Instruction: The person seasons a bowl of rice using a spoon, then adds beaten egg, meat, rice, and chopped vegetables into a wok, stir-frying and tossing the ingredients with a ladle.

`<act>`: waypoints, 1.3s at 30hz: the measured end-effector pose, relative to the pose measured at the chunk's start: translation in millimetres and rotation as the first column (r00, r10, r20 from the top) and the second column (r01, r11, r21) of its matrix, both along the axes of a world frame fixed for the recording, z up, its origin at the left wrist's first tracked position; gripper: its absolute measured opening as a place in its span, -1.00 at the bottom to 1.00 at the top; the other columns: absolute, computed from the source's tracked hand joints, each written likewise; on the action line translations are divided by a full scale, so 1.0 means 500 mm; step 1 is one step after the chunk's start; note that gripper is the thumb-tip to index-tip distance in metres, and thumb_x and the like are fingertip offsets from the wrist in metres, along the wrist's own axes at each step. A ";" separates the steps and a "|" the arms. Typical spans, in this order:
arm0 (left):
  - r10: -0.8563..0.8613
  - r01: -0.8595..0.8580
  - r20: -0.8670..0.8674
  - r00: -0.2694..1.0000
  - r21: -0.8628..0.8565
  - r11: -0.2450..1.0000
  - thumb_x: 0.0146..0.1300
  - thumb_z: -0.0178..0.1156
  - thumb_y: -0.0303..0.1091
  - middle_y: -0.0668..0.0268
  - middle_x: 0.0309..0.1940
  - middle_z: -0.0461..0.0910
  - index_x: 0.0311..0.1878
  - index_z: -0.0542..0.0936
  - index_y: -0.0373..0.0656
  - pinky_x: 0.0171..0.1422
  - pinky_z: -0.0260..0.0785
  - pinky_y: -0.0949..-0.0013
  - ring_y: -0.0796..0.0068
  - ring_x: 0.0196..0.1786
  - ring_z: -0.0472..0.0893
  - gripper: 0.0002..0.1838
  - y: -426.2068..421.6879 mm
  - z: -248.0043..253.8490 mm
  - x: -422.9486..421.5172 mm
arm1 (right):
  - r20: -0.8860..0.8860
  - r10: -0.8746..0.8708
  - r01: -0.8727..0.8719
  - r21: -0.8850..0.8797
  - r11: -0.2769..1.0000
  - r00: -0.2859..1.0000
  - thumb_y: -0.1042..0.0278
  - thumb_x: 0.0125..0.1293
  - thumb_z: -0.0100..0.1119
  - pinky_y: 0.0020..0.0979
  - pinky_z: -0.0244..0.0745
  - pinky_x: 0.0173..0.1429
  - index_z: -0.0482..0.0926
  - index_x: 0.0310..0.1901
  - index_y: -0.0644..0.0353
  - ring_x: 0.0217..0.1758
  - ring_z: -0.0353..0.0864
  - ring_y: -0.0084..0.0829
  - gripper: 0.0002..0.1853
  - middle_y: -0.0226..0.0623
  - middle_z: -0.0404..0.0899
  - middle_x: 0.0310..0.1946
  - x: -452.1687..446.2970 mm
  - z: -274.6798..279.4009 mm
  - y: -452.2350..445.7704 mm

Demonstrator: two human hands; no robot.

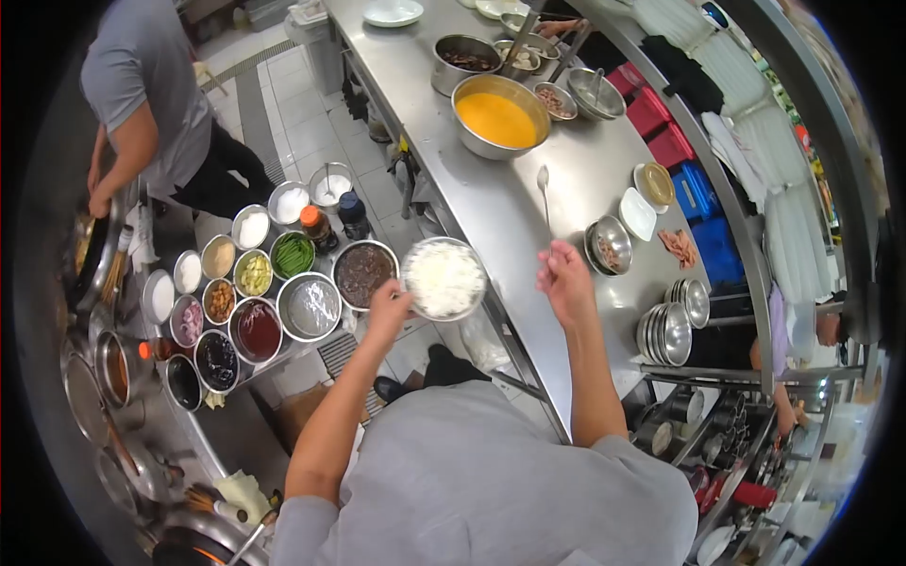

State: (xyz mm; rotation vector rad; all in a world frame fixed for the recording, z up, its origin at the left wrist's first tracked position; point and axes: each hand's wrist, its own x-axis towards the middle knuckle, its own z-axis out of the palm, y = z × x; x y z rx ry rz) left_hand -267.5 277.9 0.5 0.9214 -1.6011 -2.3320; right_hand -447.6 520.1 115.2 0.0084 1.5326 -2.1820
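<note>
One round bowl (482, 291) of fluffy white food is near the smooth steel counter (514, 245), our left hand (387, 307) closed on its rim; our right hand (568, 283) half-curls by a slim spoon (543, 176), grip unclear, scoop end pointing away from us, toward the bowl of orange liquid (493, 150)

Blur is shown over the white contents (444, 274) beside the counter's (514, 241) left edge. The spoon's (545, 200) handle end is hidden at the left hand (568, 279). The co-worker (170, 104) and a plate (498, 8) at the counter's far end are cut off by the top edge.
</note>
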 end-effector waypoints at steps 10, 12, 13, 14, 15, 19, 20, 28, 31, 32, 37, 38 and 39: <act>-0.242 0.240 0.008 0.970 0.103 0.965 0.21 0.16 -0.46 0.32 -0.34 0.49 -0.33 0.36 -0.14 -0.25 0.64 0.32 0.47 -0.28 0.61 -0.86 0.248 -0.089 -0.242 | 0.303 -0.002 -0.037 0.124 0.992 0.953 0.41 0.39 -0.10 -0.60 0.11 -0.61 0.43 0.16 0.23 -0.69 0.07 -0.72 -0.66 -0.57 0.20 -0.60 0.029 -0.076 0.171; -0.264 0.255 0.058 0.963 0.121 0.959 0.20 0.22 -0.39 0.27 -0.23 0.48 -0.26 0.40 -0.17 -0.16 0.63 0.30 0.45 -0.19 0.59 -0.82 0.257 -0.059 -0.255 | 0.147 0.092 -0.133 0.296 0.946 0.985 0.32 0.47 -0.07 -0.60 0.15 -0.62 0.44 0.13 0.24 -0.69 0.08 -0.73 -0.70 -0.60 0.18 -0.63 0.025 -0.081 0.188; -0.264 0.250 0.094 0.960 0.143 0.958 0.20 0.28 -0.32 0.23 -0.12 0.47 -0.19 0.45 -0.20 -0.07 0.62 0.27 0.42 -0.11 0.56 -0.76 0.259 -0.032 -0.258 | 0.156 0.085 -0.128 0.289 0.949 0.984 0.32 0.47 -0.07 -0.60 0.15 -0.62 0.44 0.13 0.24 -0.69 0.08 -0.73 -0.70 -0.60 0.18 -0.63 0.024 -0.085 0.194; -0.267 0.252 0.104 0.958 0.137 0.958 0.20 0.28 -0.32 0.23 -0.12 0.47 -0.19 0.45 -0.20 -0.07 0.62 0.27 0.42 -0.11 0.56 -0.76 0.260 -0.019 -0.259 | 0.131 0.093 -0.131 0.320 0.938 0.987 0.30 0.48 -0.06 -0.59 0.17 -0.62 0.45 0.09 0.24 -0.69 0.08 -0.74 -0.73 -0.61 0.17 -0.64 0.023 -0.090 0.198; -0.182 0.214 0.137 0.974 -0.277 0.937 0.19 0.30 -0.25 0.21 -0.09 0.47 -0.07 0.44 -0.23 0.01 0.55 0.28 0.38 -0.04 0.53 -0.64 0.265 -0.010 -0.264 | 0.111 0.104 -0.137 0.350 0.927 0.988 0.27 0.50 -0.05 -0.57 0.20 -0.62 0.45 0.06 0.23 -0.70 0.09 -0.75 -0.74 -0.62 0.16 -0.66 0.016 -0.096 0.208; -0.127 0.104 0.015 0.992 -0.673 0.732 0.12 0.38 -0.13 0.10 0.06 0.42 0.21 0.37 -0.30 0.27 0.28 0.25 0.20 0.19 0.42 -0.32 0.314 0.086 -0.308 | 0.131 0.139 -0.173 0.302 0.938 0.982 0.33 0.49 -0.06 -0.56 0.21 -0.62 0.50 -0.02 0.25 -0.67 0.17 -0.72 -0.78 -0.57 0.23 -0.63 0.024 -0.079 0.228; -0.173 0.085 -0.038 0.984 -0.755 0.650 0.10 0.39 -0.14 0.08 0.09 0.40 0.23 0.35 -0.30 0.31 0.25 0.22 0.17 0.23 0.39 -0.29 0.330 0.099 -0.325 | 0.092 0.160 -0.183 0.358 0.916 0.983 0.34 0.48 -0.06 -0.56 0.19 -0.62 0.50 -0.03 0.24 -0.67 0.17 -0.72 -0.80 -0.58 0.23 -0.64 0.025 -0.069 0.232; -0.229 0.167 -0.022 0.973 -0.621 0.766 0.00 0.45 -0.20 0.11 0.17 0.37 0.27 0.33 -0.19 0.32 0.21 0.11 0.17 0.29 0.32 -0.23 0.403 0.060 -0.368 | -0.105 0.232 -0.149 0.507 0.849 0.967 0.34 0.48 -0.05 -0.55 0.06 -0.62 0.51 -0.03 0.19 -0.71 0.13 -0.74 -0.82 -0.62 0.22 -0.67 0.030 -0.078 0.332; -0.268 0.162 0.009 0.963 -0.814 0.557 -0.04 0.46 -0.23 0.08 0.20 0.36 0.24 0.35 -0.19 0.34 0.21 0.13 0.10 0.29 0.32 -0.24 0.416 0.117 -0.370 | 0.105 0.201 -0.227 0.393 0.891 0.974 0.31 0.49 -0.06 -0.55 0.06 -0.65 0.50 -0.03 0.19 -0.72 0.11 -0.74 -0.80 -0.61 0.23 -0.65 0.034 -0.056 0.361; -0.288 0.146 0.021 0.957 -0.896 0.419 -0.05 0.46 -0.25 0.06 0.21 0.35 0.22 0.37 -0.19 0.35 0.21 0.14 0.06 0.28 0.32 -0.26 0.421 0.127 -0.372 | 0.128 0.194 -0.229 0.377 0.897 0.973 0.31 0.49 -0.07 -0.54 0.06 -0.66 0.50 -0.02 0.20 -0.73 0.11 -0.74 -0.79 -0.60 0.23 -0.64 0.041 -0.056 0.369; -0.319 0.122 0.024 0.947 -0.949 0.292 -0.07 0.44 -0.33 0.04 0.20 0.36 0.17 0.42 -0.17 0.33 0.22 0.07 -0.01 0.28 0.32 -0.33 0.435 0.130 -0.369 | 0.172 0.214 -0.263 0.351 0.899 0.962 0.30 0.49 -0.10 -0.53 0.07 -0.70 0.49 -0.02 0.20 -0.76 0.11 -0.72 -0.78 -0.57 0.24 -0.62 0.054 -0.054 0.401; -0.283 0.075 0.010 0.959 -0.973 0.220 -0.05 0.43 -0.34 0.07 0.17 0.39 0.15 0.45 -0.15 0.29 0.23 0.07 0.02 0.25 0.35 -0.37 0.428 0.126 -0.373 | 0.186 0.211 -0.270 0.392 0.879 0.960 0.30 0.49 -0.10 -0.53 0.08 -0.70 0.49 -0.02 0.18 -0.76 0.12 -0.71 -0.79 -0.56 0.25 -0.62 0.058 -0.056 0.407; -0.247 0.030 -0.007 0.969 -0.989 0.146 -0.04 0.42 -0.35 0.10 0.14 0.43 0.12 0.48 -0.13 0.26 0.25 0.08 0.04 0.22 0.39 -0.41 0.418 0.126 -0.377 | 0.200 0.208 -0.276 0.433 0.858 0.958 0.30 0.49 -0.09 -0.54 0.08 -0.70 0.49 -0.02 0.16 -0.76 0.13 -0.70 -0.79 -0.55 0.25 -0.63 0.062 -0.057 0.412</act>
